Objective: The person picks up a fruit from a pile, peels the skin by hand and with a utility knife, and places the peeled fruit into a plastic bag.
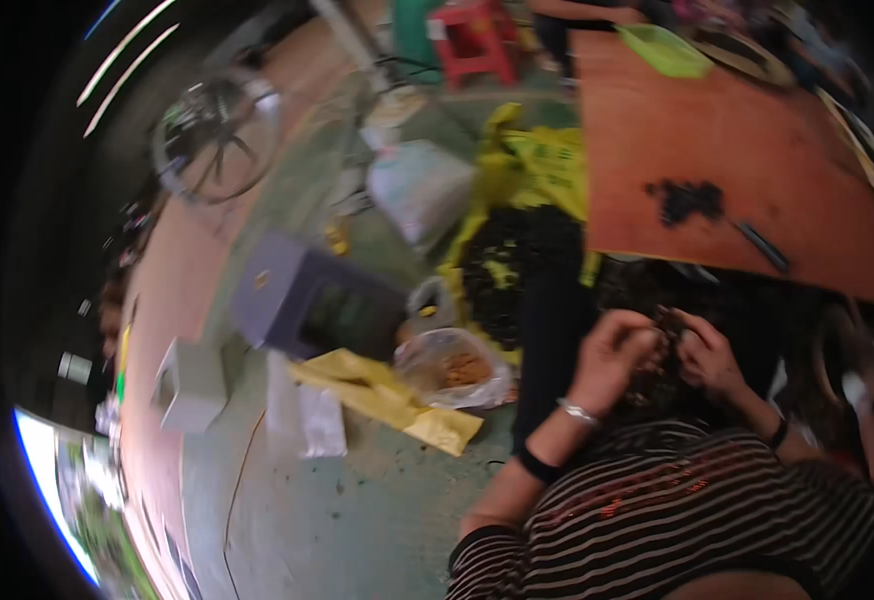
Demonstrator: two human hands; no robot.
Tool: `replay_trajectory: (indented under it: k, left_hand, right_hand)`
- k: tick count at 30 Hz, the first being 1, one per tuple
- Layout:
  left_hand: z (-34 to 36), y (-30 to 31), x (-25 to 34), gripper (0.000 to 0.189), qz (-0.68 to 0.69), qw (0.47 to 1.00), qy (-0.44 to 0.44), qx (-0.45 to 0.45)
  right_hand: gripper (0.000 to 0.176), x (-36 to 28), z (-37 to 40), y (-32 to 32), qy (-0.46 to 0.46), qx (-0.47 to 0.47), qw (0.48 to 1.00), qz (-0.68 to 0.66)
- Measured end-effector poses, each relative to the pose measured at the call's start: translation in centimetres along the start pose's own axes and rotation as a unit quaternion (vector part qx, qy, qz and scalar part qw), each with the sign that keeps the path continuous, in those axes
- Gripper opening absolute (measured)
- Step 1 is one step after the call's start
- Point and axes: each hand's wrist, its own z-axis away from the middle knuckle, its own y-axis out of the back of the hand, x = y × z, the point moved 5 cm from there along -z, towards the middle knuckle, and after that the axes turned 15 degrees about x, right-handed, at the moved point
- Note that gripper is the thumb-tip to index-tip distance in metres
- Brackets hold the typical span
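Close in front of my striped shirt, my left hand (619,350) and my right hand (707,355) come together with their fingers curled. Between them is a small dark brown clump (669,325), pinched from both sides; blur hides what kind of thing it is. More dark brown bits show in my lap just below. Beyond my hands, a heap of small dark pieces (692,202) lies on the orange-brown table (637,130). A dark-handled tool (762,245), perhaps a knife, lies near the table's front edge.
Left of my leg stands an open yellow sack (547,160) filled with dark pieces. A purple stool (277,285), a clear bag of brown bits (457,370) and a flattened yellow sack (387,395) are on the floor. Other people sit behind the table, near a green basket (667,52).
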Motion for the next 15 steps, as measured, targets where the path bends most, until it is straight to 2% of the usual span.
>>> replay_trajectory:
  k: [1,2,6,8,10,13,15]
  left_hand:
    - [-0.1,2.7,2.6,0.014,0.045,0.995,-0.017,0.082]
    - [0.0,2.7,2.7,0.018,0.079,0.995,0.003,0.067]
    - [-0.2,1.6,3.1,0.029,0.104,0.993,-0.028,0.055]
    - [-0.2,0.8,3.1,0.03,0.093,0.994,-0.019,0.048]
    - [-0.3,0.3,2.7,0.032,0.082,0.996,-0.011,0.045]
    - [-0.8,-0.2,3.3,0.029,0.013,0.987,-0.153,0.043]
    - [-1.2,0.1,2.9,0.028,0.008,0.988,-0.152,0.037]
  right_hand:
    - [0.036,-1.6,1.0,-0.7,0.025,-0.042,0.999,-0.011]
    - [0.036,-3.7,1.0,-3.1,0.058,-0.096,0.993,-0.02]
    - [0.041,-6.7,2.6,-4.3,0.198,-0.133,0.971,0.011]
    - [0.047,-7.0,2.5,-4.9,0.201,-0.135,0.97,0.012]
    - [0.051,-6.6,2.3,-5.5,0.194,-0.176,0.965,-0.005]
    - [0.053,-6.6,2.1,-5.4,0.183,-0.181,0.966,-0.016]
    - [0.053,-6.5,1.9,-5.3,0.165,-0.183,0.968,-0.038]
